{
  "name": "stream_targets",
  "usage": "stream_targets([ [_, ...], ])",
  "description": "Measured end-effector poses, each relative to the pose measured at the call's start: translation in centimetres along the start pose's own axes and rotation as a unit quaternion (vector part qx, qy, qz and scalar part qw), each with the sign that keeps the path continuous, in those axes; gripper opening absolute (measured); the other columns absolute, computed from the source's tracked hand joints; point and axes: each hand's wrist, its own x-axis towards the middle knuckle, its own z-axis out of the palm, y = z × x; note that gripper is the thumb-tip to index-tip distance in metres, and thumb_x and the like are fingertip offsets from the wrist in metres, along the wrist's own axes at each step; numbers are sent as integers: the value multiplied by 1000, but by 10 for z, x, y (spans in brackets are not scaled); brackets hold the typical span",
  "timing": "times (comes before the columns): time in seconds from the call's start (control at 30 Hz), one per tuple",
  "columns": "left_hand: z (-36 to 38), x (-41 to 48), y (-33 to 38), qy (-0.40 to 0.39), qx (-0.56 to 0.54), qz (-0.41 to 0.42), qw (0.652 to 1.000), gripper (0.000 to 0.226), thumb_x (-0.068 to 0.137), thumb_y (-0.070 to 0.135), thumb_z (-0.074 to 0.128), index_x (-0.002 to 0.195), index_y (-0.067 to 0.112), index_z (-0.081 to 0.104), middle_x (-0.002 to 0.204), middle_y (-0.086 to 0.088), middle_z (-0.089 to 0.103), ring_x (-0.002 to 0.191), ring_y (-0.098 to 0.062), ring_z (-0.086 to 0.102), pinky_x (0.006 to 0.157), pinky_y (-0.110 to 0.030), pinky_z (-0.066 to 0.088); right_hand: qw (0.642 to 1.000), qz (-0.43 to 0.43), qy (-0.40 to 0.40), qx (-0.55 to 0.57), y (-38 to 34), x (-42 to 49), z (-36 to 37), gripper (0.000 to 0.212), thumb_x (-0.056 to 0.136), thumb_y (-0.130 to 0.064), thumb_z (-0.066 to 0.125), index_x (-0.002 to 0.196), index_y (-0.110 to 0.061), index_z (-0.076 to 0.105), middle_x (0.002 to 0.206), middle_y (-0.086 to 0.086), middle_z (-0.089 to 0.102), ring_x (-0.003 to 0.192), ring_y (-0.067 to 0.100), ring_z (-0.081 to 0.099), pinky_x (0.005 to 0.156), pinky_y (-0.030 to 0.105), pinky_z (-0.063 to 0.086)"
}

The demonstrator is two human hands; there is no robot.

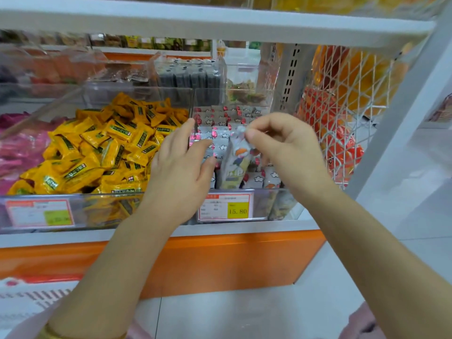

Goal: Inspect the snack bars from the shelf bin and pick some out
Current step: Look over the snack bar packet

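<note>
Nearest, my left hand [181, 165] lies open, fingers loosely spread, over the clear plastic bin [274, 199]; my right hand [288, 145] pinches the crimped top of a glossy grey-white foil snack bar [234, 165], upright by the bin's front edge

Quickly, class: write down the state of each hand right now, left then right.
Left hand: open, fingers straight, holding nothing.
Right hand: pinches one snack bar by its top end.
</note>
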Motion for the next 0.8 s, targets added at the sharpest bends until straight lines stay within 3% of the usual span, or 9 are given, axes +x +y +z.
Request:
stream_targets([
  [0.07,-3,0,2,17,-38,-9,999,42,97,35,33,134,20,46,155,-1,17,141,-17,8,112,-44,10,997,16,45,56,-1,2,-6,17,89,-5,57,75,-13,62,68,0,60,52,5,52,52,26,47],
  [0.23,-13,0,10,42,-98,2,994,58,89,52,21,129,24,53,150,8,29,137,-4,9,111,-37,7,956,103,115,250,0,3,-21,21,94,-4,48,76,-9,55,66,7,56,54,14,52,51,23,47],
  [0.37,-16,-1,16,64,-153,14,986,44,90,44,27,110,27,63,134,15,41,126,0,20,107,-29,14,926,155,100,329,3,-3,-20,18,96,-4,46,79,-5,54,52,-1,56,50,10,54,52,20,50],
  [0.5,-20,0,18,114,-164,-8,980,41,92,39,28,96,20,64,113,13,52,111,-7,34,90,-15,20,925,174,45,335,2,-5,-22,17,94,2,44,88,-6,58,73,10,58,54,14,59,55,23,53],
  [0.6,-22,3,18,130,-180,-37,974,49,93,38,24,84,5,59,88,-4,56,94,-24,47,81,-31,32,923,177,-12,340,2,-5,-22,16,89,0,50,94,-5,64,79,14,62,59,20,64,57,26,54],
  [0.7,-25,1,21,131,-245,-49,959,54,95,41,25,85,-3,54,80,-22,55,78,-29,51,69,-50,41,932,169,-27,319,3,-6,-19,10,83,-13,60,85,-4,62,80,13,68,60,22,68,55,23,55],
  [0.8,-28,-3,28,120,-279,-53,951,54,97,46,26,87,0,53,76,-22,50,67,-24,48,59,-35,40,939,172,-4,298,4,-8,-17,19,88,-16,57,73,-5,53,78,14,67,56,19,67,51,22,54],
])
